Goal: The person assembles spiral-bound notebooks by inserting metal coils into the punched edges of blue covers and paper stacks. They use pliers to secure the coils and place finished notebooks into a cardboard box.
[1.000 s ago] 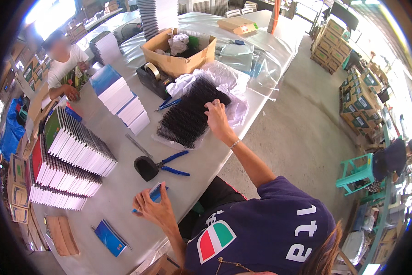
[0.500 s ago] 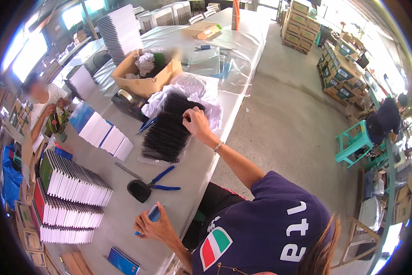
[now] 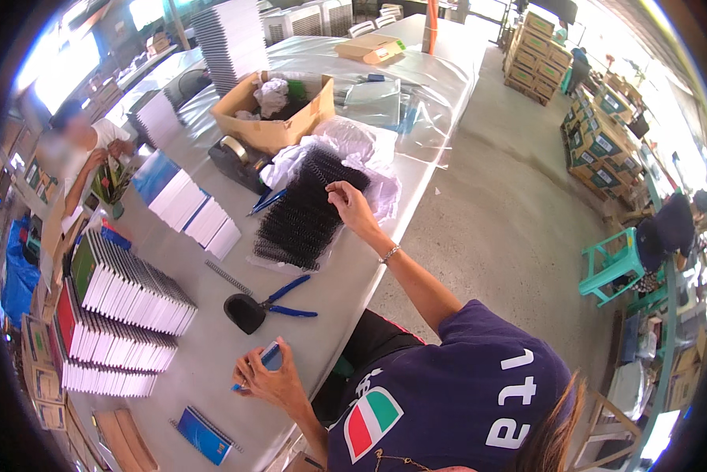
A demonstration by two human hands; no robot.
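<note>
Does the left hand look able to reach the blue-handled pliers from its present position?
Probably yes: the blue-handled pliers lie just ahead of the left hand, and nothing visible stands between them. But this hand holds a blue notebook, which may hinder a grip.

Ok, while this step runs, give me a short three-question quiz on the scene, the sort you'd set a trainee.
1. Which of the person's hands is at the pile of black spiral coils?
2. True or false: the blue-handled pliers lie on the table, nearer to the person than the open cardboard box does.
3. What does the left hand hold?
a) the blue-handled pliers
b) a small blue-covered booklet
c) nothing

Key
1. The right hand.
2. True.
3. b
</note>
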